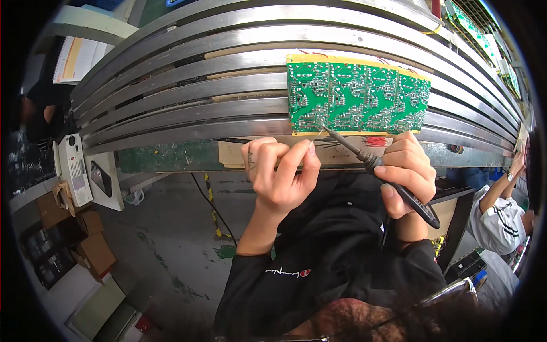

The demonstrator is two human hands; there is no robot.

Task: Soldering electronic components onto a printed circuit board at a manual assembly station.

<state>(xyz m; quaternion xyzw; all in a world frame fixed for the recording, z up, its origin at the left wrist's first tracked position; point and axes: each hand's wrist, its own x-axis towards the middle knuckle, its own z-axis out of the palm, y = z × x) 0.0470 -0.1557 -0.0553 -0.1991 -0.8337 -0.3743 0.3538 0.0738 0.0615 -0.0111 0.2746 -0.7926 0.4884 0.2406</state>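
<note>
A green circuit board panel (pixel 359 97) in several joined sections, solder side up, lies across the metal rails with yellow strips along its edges. My right hand (pixel 407 171) grips a soldering iron (pixel 364 157) by its black handle. The iron's tip slants to the board's near edge, at the left part of the panel. Pinched between thumb and forefinger of my left hand (pixel 282 174) is a thin solder wire (pixel 317 135), its end close to the iron's tip. Whether wire and tip touch is too small to tell.
Long metal rails (pixel 228 62) cross the bench. Red wires (pixel 375 141) and dark wires lie below the board. A white device (pixel 74 171) and cardboard boxes (pixel 94 245) are at left, a notebook (pixel 77 60) at far left. A co-worker in a white sleeve (pixel 498 222) works at right.
</note>
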